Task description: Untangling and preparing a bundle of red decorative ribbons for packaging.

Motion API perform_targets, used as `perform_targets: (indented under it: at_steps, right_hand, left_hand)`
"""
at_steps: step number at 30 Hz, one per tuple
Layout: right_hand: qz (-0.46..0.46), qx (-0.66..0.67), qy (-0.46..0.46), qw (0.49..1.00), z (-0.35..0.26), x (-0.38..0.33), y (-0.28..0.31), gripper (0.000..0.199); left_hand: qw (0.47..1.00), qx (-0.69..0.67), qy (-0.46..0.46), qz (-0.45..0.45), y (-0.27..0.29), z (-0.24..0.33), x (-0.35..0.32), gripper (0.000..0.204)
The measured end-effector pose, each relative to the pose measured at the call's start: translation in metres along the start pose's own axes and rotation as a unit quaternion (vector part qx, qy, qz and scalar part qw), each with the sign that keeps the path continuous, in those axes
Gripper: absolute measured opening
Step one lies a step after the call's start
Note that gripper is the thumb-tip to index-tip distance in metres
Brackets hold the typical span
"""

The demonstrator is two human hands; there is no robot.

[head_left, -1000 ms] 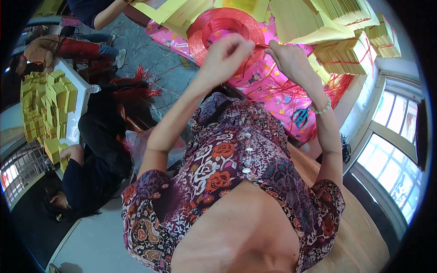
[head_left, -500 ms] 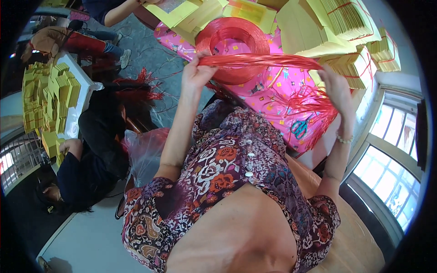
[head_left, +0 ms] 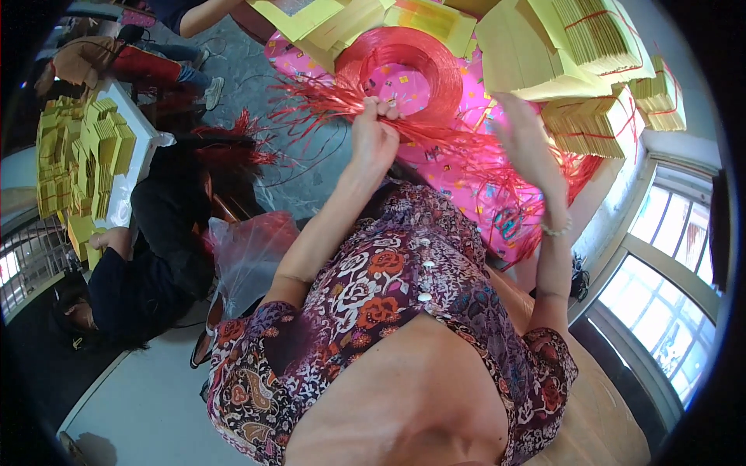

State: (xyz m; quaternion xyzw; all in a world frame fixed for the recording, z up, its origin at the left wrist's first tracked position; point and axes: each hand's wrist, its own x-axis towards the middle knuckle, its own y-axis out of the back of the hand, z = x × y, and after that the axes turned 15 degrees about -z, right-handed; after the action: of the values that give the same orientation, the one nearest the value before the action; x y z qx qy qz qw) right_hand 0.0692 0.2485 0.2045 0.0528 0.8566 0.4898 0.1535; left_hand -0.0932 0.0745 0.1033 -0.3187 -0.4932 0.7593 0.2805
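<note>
My left hand point(head_left: 374, 138) is closed around a bundle of red plastic strands point(head_left: 443, 136). Loose ends fan out to its left over the floor, while the rest spreads rightward above a pink patterned table cover point(head_left: 460, 180). My right hand point(head_left: 530, 141) is slightly blurred, its fingers stretched out beside the strands; I see nothing gripped in it. Just beyond my left hand lies a big coil of red plastic cord point(head_left: 444, 68). Teal-handled scissors point(head_left: 507, 223) rest on the cover below the right hand, partly veiled by red strands.
Tied stacks of yellow card point(head_left: 590, 128) line the table's far right. Flat yellow pieces point(head_left: 342, 35) lie at the back. To the left, a person in dark clothes point(head_left: 167, 233) works at a table of yellow stacks point(head_left: 93, 155). Barred windows point(head_left: 660, 311) stand at right.
My left hand has moved right along the red bundle, so frayed ends now stick out past it. My right hand has shifted left and come off the strands. The bundle looks looser.
</note>
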Motion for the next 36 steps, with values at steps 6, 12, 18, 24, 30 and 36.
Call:
perform_targets:
  at_steps: [6,12,18,24,30,36]
  right_hand:
    - [-0.074,0.149,0.056,0.984,-0.045,0.033,-0.076,0.033]
    - [-0.137,0.176,-0.003,0.975,-0.034,0.02,-0.067,0.029]
    - [-0.192,0.119,-0.006,0.974,0.021,-0.023,0.003,0.027]
    - [-0.168,0.079,-0.094,0.978,0.118,-0.053,-0.005,0.029]
    - [-0.167,0.047,-0.168,0.97,0.196,-0.071,-0.033,0.033]
    - [-0.212,0.027,-0.228,0.95,0.211,-0.072,-0.045,0.036]
  left_hand:
    - [0.999,0.019,0.027,-0.019,-0.029,-0.022,-0.006,0.02]
    - [0.997,0.027,0.073,0.022,-0.014,-0.029,-0.004,0.024]
    - [0.986,-0.146,0.053,0.063,0.032,0.018,0.033,0.025]
    - [0.993,-0.069,-0.012,0.097,0.04,0.037,0.036,0.025]
    - [0.992,-0.038,-0.079,0.093,0.047,0.04,0.031,0.026]
    - [0.994,0.05,-0.081,0.048,0.024,0.027,0.014,0.021]
